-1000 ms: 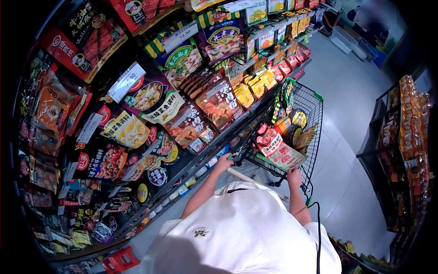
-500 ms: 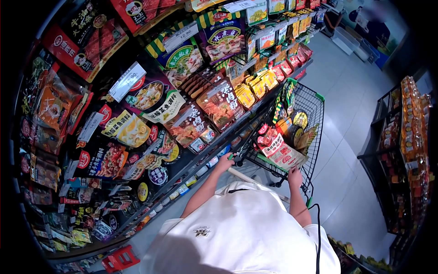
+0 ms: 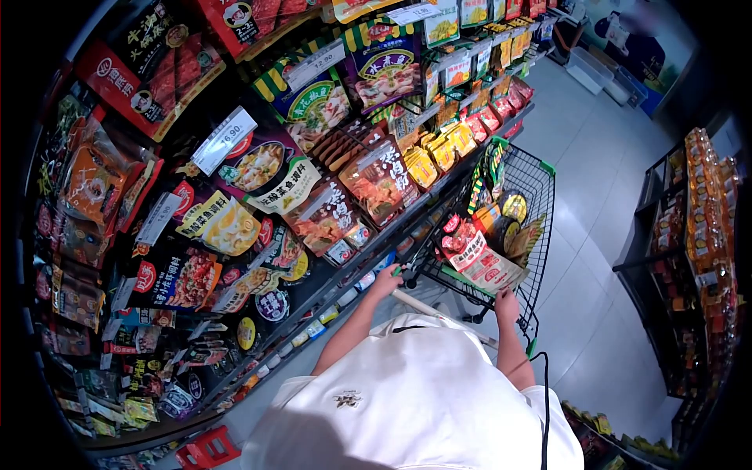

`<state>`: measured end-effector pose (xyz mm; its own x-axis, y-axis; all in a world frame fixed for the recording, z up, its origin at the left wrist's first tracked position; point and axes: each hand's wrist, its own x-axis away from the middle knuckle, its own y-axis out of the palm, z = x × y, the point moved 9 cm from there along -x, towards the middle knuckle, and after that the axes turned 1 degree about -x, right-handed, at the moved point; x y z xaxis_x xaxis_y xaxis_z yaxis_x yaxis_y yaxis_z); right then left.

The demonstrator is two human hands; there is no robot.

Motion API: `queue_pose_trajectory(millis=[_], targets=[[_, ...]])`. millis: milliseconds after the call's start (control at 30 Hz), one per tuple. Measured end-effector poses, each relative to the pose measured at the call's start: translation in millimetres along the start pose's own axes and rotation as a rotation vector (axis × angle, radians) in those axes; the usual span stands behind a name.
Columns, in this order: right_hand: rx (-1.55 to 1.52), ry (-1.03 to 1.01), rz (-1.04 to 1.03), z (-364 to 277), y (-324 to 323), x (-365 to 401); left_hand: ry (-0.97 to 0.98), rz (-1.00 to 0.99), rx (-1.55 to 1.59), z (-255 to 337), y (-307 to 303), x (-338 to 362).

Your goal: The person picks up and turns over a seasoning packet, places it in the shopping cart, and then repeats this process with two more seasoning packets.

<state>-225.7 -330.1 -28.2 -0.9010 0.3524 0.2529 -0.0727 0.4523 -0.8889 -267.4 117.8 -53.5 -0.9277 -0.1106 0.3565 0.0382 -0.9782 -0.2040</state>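
My left hand point(image 3: 384, 282) is closed around the left end of the shopping cart's handle point(image 3: 417, 303), by a green and black fitting. My right hand point(image 3: 507, 305) pinches the lower corner of a red and beige seasoning packet point(image 3: 487, 266). That packet lies tilted over the near part of the wire cart point(image 3: 542, 262). Behind it in the basket are round dark tubs with yellow lids point(image 3: 514, 206), a green-striped packet point(image 3: 489, 176) and a brownish bag point(image 3: 526, 239). The fingertips of my right hand are small in view.
Shelves of seasoning packets point(image 3: 380, 180) run along the left, close to the cart. A dark rack of orange-packed goods point(image 3: 709, 204) stands to the right. Tiled floor point(image 3: 583, 211) lies between them. Clear plastic bins point(image 3: 591, 70) sit at the far end.
The view has shifted very slightly. Both hands, the packet and the cart keep almost the same positions.
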Motion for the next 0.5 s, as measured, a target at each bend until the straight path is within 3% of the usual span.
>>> queue_pose_trajectory(millis=[500], targets=[[0.017,0.006,0.016,-1,-1,17,-0.049,-0.034,0.001,0,-3,-1]])
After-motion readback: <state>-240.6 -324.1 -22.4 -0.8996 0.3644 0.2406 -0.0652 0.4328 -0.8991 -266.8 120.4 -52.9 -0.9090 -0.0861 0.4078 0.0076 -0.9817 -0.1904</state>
